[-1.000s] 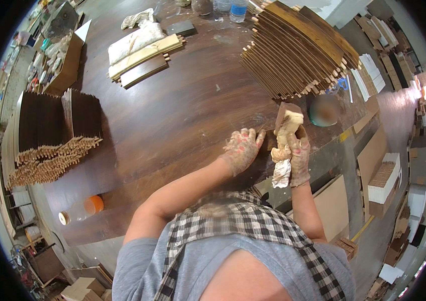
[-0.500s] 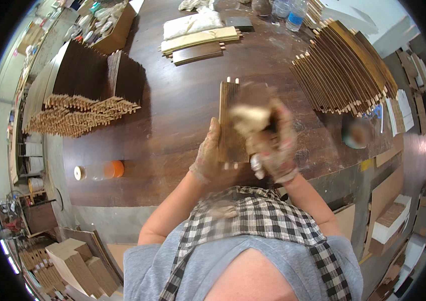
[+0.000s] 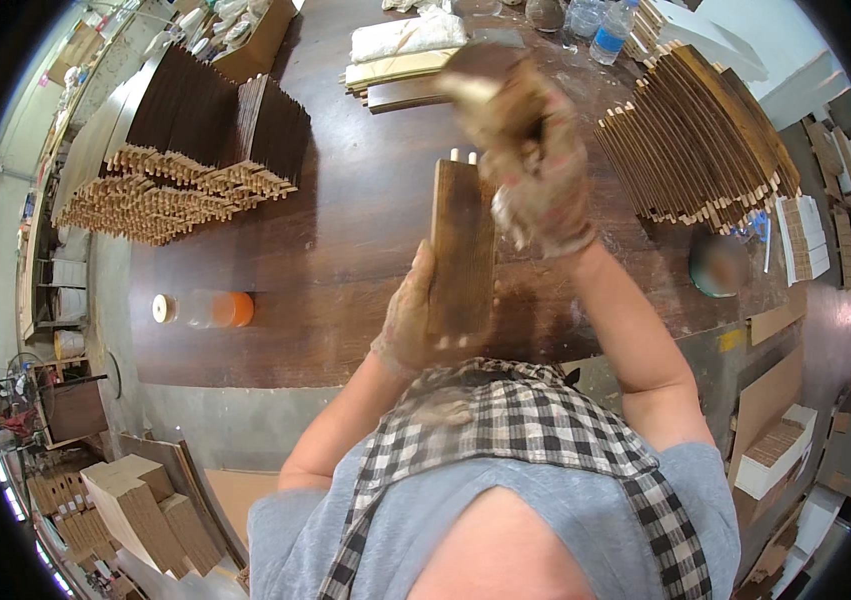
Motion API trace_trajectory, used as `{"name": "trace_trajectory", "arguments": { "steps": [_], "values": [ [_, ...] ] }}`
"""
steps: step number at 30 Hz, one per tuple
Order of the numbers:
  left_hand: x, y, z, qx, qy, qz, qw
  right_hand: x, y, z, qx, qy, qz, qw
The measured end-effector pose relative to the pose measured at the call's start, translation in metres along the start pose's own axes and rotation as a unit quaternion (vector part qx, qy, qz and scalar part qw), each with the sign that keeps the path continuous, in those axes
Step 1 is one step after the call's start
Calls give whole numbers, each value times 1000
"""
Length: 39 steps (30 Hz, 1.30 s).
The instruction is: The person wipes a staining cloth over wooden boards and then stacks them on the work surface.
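My left hand (image 3: pixel 407 312), in a stained glove, grips the left edge of a dark brown wooden board (image 3: pixel 461 250). Pale dowels stick out of the board's far and near ends. At its far right corner, my gloved right hand (image 3: pixel 545 190) is closed round what looks like a brown-stained rag (image 3: pixel 495 95), pale on one side and blurred by motion. The rag is beyond the board's far end, raised off its face. Some crumpled whitish material shows under the right hand's palm.
Dowelled dark boards (image 3: pixel 195 120) stand stacked at the left, and a row of similar boards (image 3: pixel 690 140) sits at the right. A clear bottle (image 3: pixel 207 309) lies near the front left. A blurred container (image 3: pixel 717 265) stands right; a water bottle (image 3: pixel 613 32) is at the back.
My right hand has moved with the rag from over the board's middle to beyond its far end, baring the board's face. My left hand keeps its hold on the edge.
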<state>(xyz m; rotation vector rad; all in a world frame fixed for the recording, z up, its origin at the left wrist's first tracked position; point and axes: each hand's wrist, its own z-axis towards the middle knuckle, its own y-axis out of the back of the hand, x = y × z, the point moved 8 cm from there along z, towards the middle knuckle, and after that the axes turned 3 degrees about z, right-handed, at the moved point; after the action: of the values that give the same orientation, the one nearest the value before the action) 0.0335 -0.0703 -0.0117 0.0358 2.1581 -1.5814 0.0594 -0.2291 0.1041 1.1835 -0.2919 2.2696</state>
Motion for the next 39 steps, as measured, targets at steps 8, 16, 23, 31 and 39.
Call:
{"name": "trace_trajectory", "arguments": {
  "steps": [8, 16, 23, 31, 39],
  "values": [
    [-15, 26, 29, 71, -81, 1, 994, 64, -67, -95, 64, 108, 44, 991],
    [-54, 44, 19, -52, -148, 8, 988, -10, 57, -122, -108, -214, 248, 939],
    [-63, 9, 20, 44, -161, -41, 985, 17, 15, -110, 156, -156, -90, 971],
    [-62, 20, 15, 6, -146, -94, 985, 57, -45, -90, 293, 23, -264, 919],
    [-67, 14, 12, -11, -161, -77, 984, 60, -44, -89, 306, 31, -241, 921]
  ]
}}
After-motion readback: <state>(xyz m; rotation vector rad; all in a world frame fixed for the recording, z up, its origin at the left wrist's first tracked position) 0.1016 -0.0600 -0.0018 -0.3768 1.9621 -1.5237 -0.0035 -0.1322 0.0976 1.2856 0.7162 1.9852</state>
